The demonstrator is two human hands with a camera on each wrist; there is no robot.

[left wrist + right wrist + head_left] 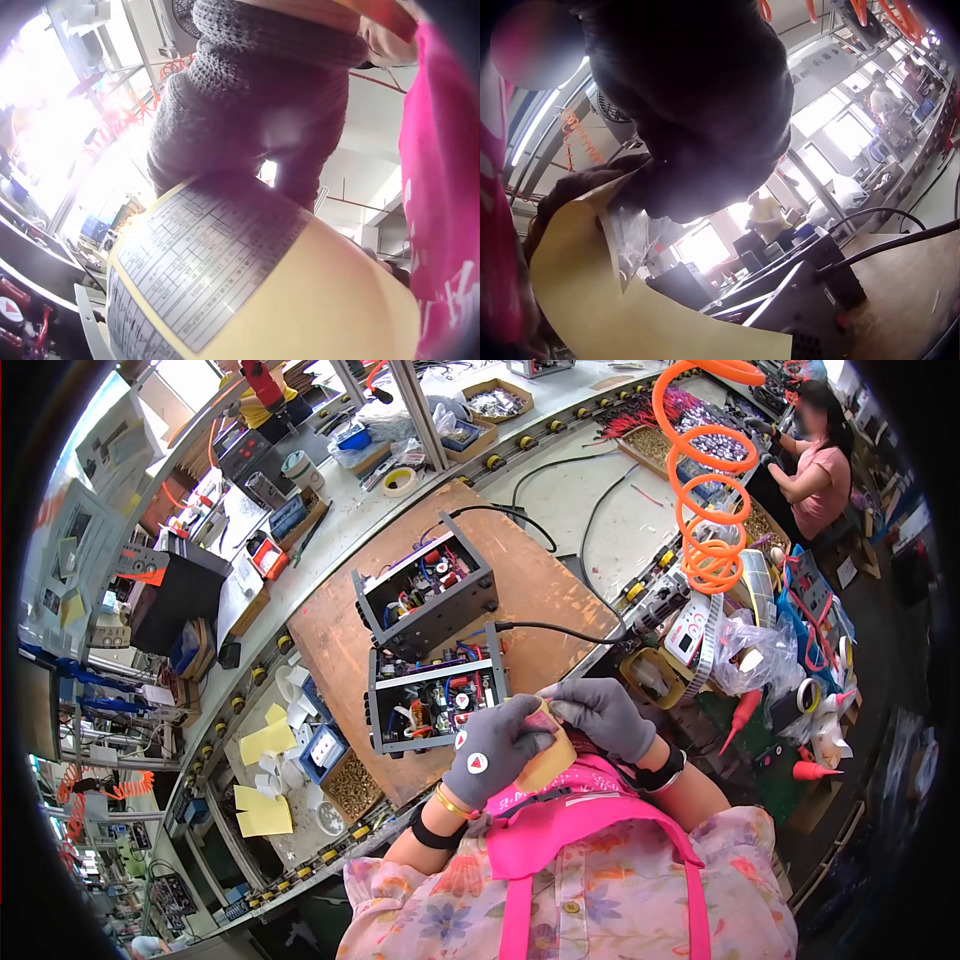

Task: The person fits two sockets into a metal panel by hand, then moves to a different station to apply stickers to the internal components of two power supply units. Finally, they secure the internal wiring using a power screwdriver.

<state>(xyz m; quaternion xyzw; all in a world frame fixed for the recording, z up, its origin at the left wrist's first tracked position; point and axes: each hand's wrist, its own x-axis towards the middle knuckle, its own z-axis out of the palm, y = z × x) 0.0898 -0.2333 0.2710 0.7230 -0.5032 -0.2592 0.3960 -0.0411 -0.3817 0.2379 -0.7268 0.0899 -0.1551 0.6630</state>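
Observation:
My gloved left hand (497, 752) grips a yellow label sheet (548, 764) in front of the pink apron. Silver labels (214, 259) with printed tables cover part of its face in the left wrist view. My gloved right hand (605, 716) pinches at the sheet's upper edge, its fingertips close to the left ones. In the right wrist view the yellow backing (592, 281) curves below the dark glove, and a pale flap stands up from it. Two open dark metal cases, a nearer one (440, 705) and a farther one (428, 585), sit beyond the hands with circuit parts inside.
The cases stand on a brown board (540, 575). A black cable (570, 632) runs from the near case to the right. An orange coiled hose (715, 510) hangs at upper right. Yellow sheets (263, 812) and a bin of screws (352, 788) lie at left. Another person (822, 475) sits at far right.

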